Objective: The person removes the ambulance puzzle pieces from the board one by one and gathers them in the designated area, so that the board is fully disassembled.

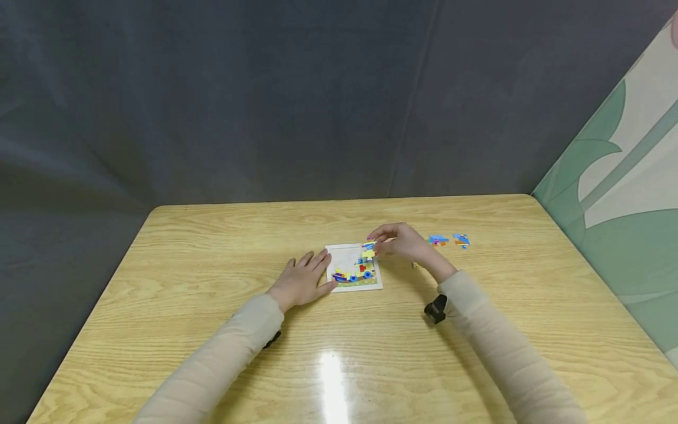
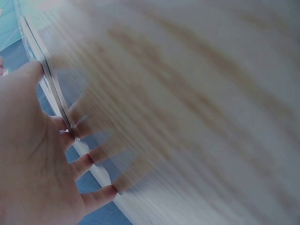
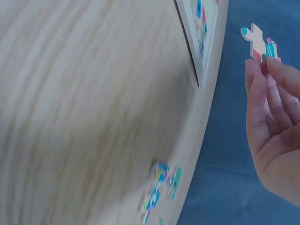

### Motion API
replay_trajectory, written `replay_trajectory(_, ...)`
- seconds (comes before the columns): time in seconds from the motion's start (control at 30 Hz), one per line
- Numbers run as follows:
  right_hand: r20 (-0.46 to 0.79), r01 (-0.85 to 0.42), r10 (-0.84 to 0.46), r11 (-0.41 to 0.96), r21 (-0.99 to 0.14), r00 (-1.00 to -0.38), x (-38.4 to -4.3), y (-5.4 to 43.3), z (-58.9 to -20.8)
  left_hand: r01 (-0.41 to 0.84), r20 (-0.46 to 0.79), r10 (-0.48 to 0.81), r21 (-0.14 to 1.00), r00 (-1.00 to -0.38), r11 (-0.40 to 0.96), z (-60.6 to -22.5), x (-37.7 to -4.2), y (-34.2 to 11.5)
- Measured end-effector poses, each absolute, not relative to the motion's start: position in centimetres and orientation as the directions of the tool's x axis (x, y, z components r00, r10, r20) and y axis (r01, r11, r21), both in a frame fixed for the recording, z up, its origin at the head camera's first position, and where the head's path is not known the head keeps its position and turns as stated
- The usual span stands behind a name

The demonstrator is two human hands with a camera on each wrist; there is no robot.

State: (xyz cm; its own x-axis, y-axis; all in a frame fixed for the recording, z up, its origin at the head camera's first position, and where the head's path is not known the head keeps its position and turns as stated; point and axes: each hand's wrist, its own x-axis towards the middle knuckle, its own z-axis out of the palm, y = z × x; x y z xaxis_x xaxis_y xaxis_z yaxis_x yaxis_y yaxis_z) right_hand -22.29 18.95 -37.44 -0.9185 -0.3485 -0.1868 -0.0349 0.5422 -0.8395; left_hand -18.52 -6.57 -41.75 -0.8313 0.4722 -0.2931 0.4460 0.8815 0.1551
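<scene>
A white-rimmed puzzle tray [image 1: 356,289] lies on the wooden table, with colourful jigsaw pieces [image 1: 354,277] fitted along its bottom and right side. Its upper left shows bare white. My left hand [image 1: 302,281] lies at the tray's left edge, fingers spread and fairly straight; in the left wrist view its thumb [image 2: 32,70] touches the tray's side. Over the tray's upper right corner, my right hand [image 1: 402,242] pinches a jigsaw piece [image 3: 257,44] between thumb and fingertips. That piece has rounded knobs and yellow, blue and red print.
Several loose jigsaw pieces [image 1: 438,240] lie to the right of the tray, behind the right forearm. Another small piece [image 1: 415,265] shows beneath the right wrist. A dark curtain [image 1: 339,106] hangs behind the table [image 1: 212,247], and a leaf-patterned panel [image 1: 625,206] stands along its right side.
</scene>
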Motion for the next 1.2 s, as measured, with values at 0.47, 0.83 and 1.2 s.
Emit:
replay_trajectory(0.47, -0.225, 0.049, -0.287, 0.515, -0.856, -0.931, -21.9, 24.0, -36.6, 0.443, -0.292, 0.471, 0.160, -0.832, 0.882, -41.8, -18.4, -6.7)
replay_trajectory(0.83, -0.206, 0.034, -0.242, 0.568, -0.823, -0.948, -21.0, 27.9, -36.9, 0.445, -0.297, 0.470, 0.150, -0.831, 0.883, -41.8, -18.4, -6.7)
replay_trajectory(1.2, -0.280, 0.098, -0.202, 0.623, -0.776, -0.939, -20.6, 30.6, -37.5, 0.442, -0.296, 0.469, 0.157, -0.832, 0.883, -41.7, -18.3, -6.5)
